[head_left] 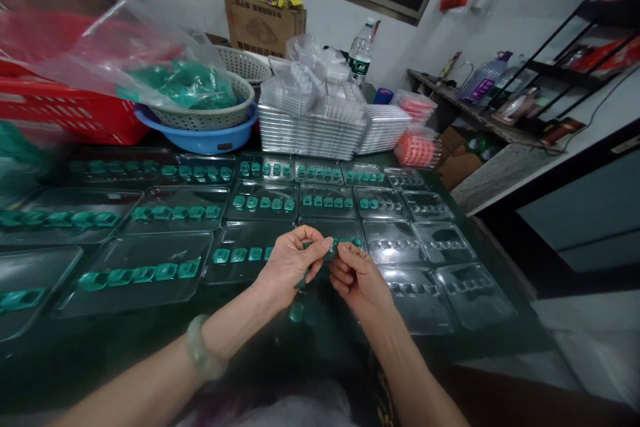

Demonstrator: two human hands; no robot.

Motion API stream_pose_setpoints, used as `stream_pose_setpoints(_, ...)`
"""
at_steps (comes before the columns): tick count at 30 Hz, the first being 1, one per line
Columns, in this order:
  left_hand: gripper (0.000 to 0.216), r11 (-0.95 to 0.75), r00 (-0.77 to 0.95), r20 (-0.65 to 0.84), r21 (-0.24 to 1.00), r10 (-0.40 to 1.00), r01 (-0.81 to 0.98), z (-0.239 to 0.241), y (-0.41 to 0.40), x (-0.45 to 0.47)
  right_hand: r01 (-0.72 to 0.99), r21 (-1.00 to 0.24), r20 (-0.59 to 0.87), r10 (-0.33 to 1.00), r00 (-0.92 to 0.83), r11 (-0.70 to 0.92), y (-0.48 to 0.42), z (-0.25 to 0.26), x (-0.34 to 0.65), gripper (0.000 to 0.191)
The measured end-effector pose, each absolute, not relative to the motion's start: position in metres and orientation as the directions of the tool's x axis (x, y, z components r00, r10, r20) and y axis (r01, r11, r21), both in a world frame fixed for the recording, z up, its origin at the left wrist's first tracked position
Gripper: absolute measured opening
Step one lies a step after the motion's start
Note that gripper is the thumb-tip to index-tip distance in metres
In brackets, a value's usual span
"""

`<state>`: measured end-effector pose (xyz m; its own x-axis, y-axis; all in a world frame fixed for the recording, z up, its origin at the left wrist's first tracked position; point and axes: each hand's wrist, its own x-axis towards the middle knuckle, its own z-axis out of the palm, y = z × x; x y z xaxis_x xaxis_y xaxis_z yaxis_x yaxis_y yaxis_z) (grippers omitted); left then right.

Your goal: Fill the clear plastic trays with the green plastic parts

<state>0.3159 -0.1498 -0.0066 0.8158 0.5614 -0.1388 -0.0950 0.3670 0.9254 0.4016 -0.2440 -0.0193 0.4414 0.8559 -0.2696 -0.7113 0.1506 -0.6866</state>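
My left hand and my right hand meet over the middle of the table, thumbs and fingertips pinched together. Between them is a small translucent green piece, mostly hidden by the fingers, so its exact kind is unclear. Behind the hands lies a clear plastic tray with green pieces in its moulded row. To the left sits another clear tray with a row of green cube-like pieces. A loose green piece lies on the dark tabletop below my hands.
Clear trays with unfilled hollows lie to the right; several filled ones spread left. At the back stand stacked clear trays, a grey basket of bagged green pieces in a blue basin, a red basket and a water bottle.
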Motion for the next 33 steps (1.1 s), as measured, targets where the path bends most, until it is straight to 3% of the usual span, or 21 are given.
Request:
stream_pose_setpoints(5,0.018,0.661,0.862,-0.291,0.747,0.415,-0.066,0.011,-0.150,0.311,-0.730,-0.684,-0.301,0.915,0.267,-0.012,-0.247,-0.034,0.395,0.021)
stream_pose_setpoints(7,0.022,0.643,0.859,-0.266,0.760,0.438,-0.093,0.020,-0.148,0.312,-0.664,-0.747,-0.320,0.894,0.313,-0.035,-0.250,-0.036,0.393,0.018)
stream_pose_setpoints(9,0.022,0.519,0.831,-0.204,0.847,0.517,-0.115,0.022,-0.146,0.314,-0.479,-0.877,-0.255,0.806,0.534,0.039,-0.256,-0.031,0.394,0.014)
stream_pose_setpoints(11,0.020,0.387,0.802,-0.150,0.916,0.578,-0.108,0.018,-0.145,0.317,-0.203,-0.975,-0.088,0.688,0.721,0.088,-0.262,-0.020,0.397,0.016)
stream_pose_setpoints(14,0.018,0.292,0.817,-0.131,0.955,0.562,-0.048,0.007,-0.148,0.320,0.117,-0.992,0.119,0.669,0.734,0.049,-0.267,-0.004,0.401,0.028)
stream_pose_setpoints(17,0.016,0.313,0.857,-0.149,0.950,0.494,-0.014,-0.002,-0.151,0.322,0.305,-0.952,0.235,0.711,0.663,0.031,-0.268,0.001,0.403,0.020)
stream_pose_setpoints(20,0.018,0.437,0.868,-0.240,0.899,0.434,0.030,-0.004,-0.152,0.323,0.332,-0.943,0.247,0.741,0.625,0.034,-0.268,-0.003,0.405,0.018)
stream_pose_setpoints(24,0.023,0.594,0.840,-0.400,0.796,0.368,0.118,-0.005,-0.151,0.327,0.229,-0.973,0.156,0.753,0.640,0.007,-0.269,-0.011,0.409,0.020)
stream_pose_setpoints(29,0.026,0.587,0.854,-0.379,0.802,0.356,0.112,-0.008,-0.149,0.334,0.116,-0.992,0.043,0.743,0.667,-0.047,-0.273,-0.015,0.421,0.019)
stream_pose_setpoints(33,0.029,0.613,0.861,-0.408,0.776,0.305,0.151,-0.012,-0.142,0.334,0.255,-0.965,0.146,0.670,0.728,-0.066,-0.275,-0.022,0.467,0.024)
